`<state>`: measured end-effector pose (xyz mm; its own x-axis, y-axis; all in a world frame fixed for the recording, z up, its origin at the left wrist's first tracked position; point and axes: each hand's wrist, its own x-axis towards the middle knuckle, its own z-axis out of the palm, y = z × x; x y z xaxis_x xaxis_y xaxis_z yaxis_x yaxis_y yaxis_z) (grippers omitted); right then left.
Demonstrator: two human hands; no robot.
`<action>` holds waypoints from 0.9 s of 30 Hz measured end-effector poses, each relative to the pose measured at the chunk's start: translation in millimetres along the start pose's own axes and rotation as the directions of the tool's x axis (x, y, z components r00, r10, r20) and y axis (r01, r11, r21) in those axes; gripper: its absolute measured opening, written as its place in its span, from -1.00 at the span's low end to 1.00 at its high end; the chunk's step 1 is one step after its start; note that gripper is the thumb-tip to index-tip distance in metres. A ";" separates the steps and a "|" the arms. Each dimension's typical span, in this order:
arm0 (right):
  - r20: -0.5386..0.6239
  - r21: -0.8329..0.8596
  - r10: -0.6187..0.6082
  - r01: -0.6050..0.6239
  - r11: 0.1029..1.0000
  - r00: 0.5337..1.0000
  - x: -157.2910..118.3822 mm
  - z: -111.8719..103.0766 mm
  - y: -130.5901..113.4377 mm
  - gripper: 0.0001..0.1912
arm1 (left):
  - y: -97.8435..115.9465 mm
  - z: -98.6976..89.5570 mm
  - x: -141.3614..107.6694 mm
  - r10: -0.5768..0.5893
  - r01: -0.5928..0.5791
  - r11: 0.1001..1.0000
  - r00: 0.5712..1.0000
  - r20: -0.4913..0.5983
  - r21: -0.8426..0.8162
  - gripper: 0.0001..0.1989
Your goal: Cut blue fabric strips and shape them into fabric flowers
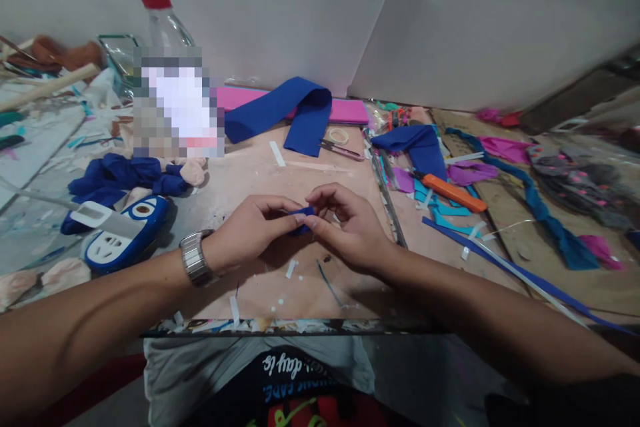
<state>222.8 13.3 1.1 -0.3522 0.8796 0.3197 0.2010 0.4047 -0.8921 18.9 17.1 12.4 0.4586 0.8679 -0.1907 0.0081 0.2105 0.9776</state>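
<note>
Between my hands, above the middle of the worktable, is a small piece of blue fabric (303,220). My left hand (255,223), with a metal watch (195,257) on its wrist, pinches the piece from the left. My right hand (347,223) pinches its other side, the fingers curled over it. Much of the piece is hidden by the fingers. Beyond my hands a wide blue fabric strip (305,110) lies folded over a pink stack (350,112). Pointed snips (343,149) and a small tape roll (339,136) lie just in front of it.
At the left stand a red-capped bottle (170,30) and a blue power strip (127,233), with gathered blue fabric (120,177) behind it. To the right lie an orange cutter (453,191), more blue fabric (417,147) and a teal strip (545,220). A pale wall (300,20) closes the back.
</note>
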 end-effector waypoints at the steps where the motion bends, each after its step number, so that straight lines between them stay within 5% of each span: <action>1: -0.003 0.016 0.016 -0.016 1.000 1.000 0.3 0.4 -0.5 -0.77 | 0.6 0.1 0.4 0.030 -0.030 1.000 0.999 -0.034 0.007 -0.79; 7: -0.027 -0.006 0.038 -0.039 0.999 0.999 1.1 -0.7 -0.7 -0.86 | -1.3 -1.4 -1.0 0.022 -0.020 0.998 0.999 -0.034 0.057 -0.75; 14: -0.040 -0.147 -0.005 -0.001 0.989 0.999 2.1 -3.4 -3.5 -0.94 | -1.3 -2.5 -5.5 0.285 -0.284 0.842 0.956 0.068 0.458 -0.74; 20: 0.015 -0.232 -0.113 0.114 0.966 0.993 3.0 -5.4 -4.8 -0.95 | -0.5 -2.0 -6.1 0.225 -0.204 0.886 0.974 -0.001 0.417 -0.77; 27: -0.014 -0.244 -0.041 0.036 0.969 0.999 2.3 -5.9 -5.7 -0.91 | -1.5 -3.7 -3.6 0.216 -0.193 0.928 0.976 -0.038 0.318 -0.76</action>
<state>226.2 14.5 8.7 -0.3474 0.8659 0.3600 0.4053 0.4848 -0.7751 14.0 15.3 11.3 0.4153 0.9094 0.0219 0.2012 -0.1153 0.9727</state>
